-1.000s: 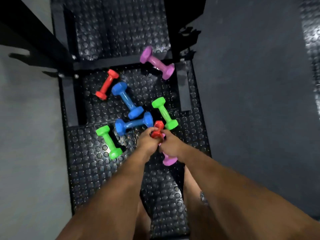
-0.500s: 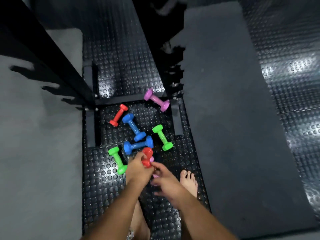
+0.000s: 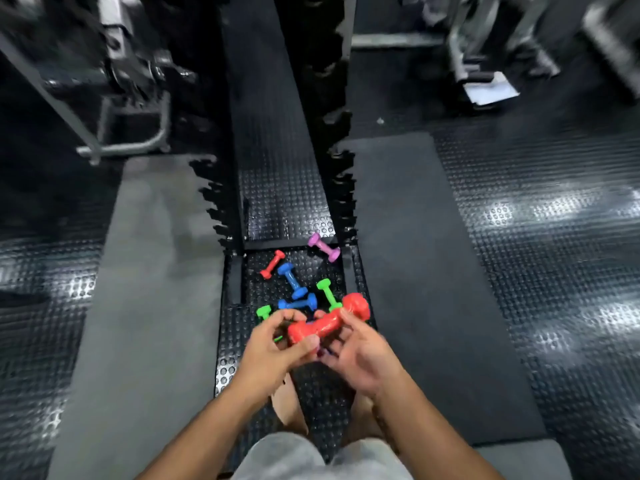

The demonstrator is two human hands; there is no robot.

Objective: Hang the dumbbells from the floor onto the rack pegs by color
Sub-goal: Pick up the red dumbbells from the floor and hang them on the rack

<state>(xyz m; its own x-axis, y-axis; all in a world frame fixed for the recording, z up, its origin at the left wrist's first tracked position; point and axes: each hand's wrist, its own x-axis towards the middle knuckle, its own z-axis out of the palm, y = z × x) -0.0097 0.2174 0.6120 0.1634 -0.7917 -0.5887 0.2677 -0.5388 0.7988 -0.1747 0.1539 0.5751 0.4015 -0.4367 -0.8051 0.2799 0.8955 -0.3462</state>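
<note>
Studded rubber floor (image 3: pixel 284 188) below hands (image 3: pixel 322 344) gripping glossy red dumbbell (image 3: pixel 327 322)

Studded black floor (image 3: pixel 277 202) carries purple (image 3: pixel 324 247), red (image 3: pixel 272 264), blue (image 3: pixel 292 279) and green (image 3: pixel 328 294) dumbbells.

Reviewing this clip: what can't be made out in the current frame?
- Head view: pegs on the rack uprights are dark and blurred; no count possible.
- One green dumbbell is mostly hidden behind the left hand.
- Right hand on the red dumbbell: grip unclear.
- Background gym equipment is motion-blurred.
</note>
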